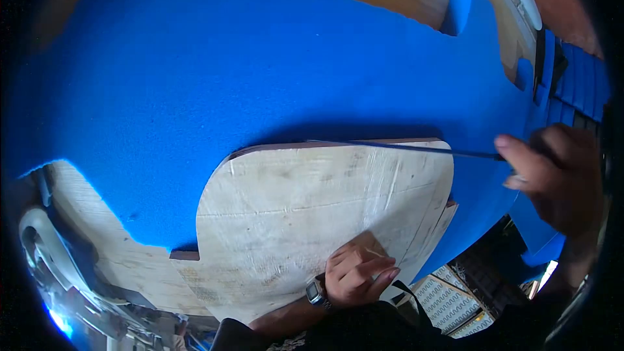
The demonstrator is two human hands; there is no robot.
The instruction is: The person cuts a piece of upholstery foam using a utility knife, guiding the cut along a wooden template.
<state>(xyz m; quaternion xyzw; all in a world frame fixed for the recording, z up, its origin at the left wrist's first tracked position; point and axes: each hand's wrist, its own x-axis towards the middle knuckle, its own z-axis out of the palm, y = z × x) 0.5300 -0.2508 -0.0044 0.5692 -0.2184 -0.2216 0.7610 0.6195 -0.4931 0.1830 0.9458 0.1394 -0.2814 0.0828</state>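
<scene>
Hands apart — the right hand clutching a long thin blade at the pale board's far edge, the left hand curled on the board, its grip unclear — and the blue foam beyond looks shaped at its outer edges, uncut there.

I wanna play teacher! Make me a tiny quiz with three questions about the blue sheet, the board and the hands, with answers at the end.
1. True or false: a watch is on the wrist of the left hand.

2. What color is the big sheet around the pale wooden board?
A) red
B) blue
C) green

3. Fill in: the long thin blade is held in the ____ hand.

Key: 1. true; 2. B; 3. right
</scene>
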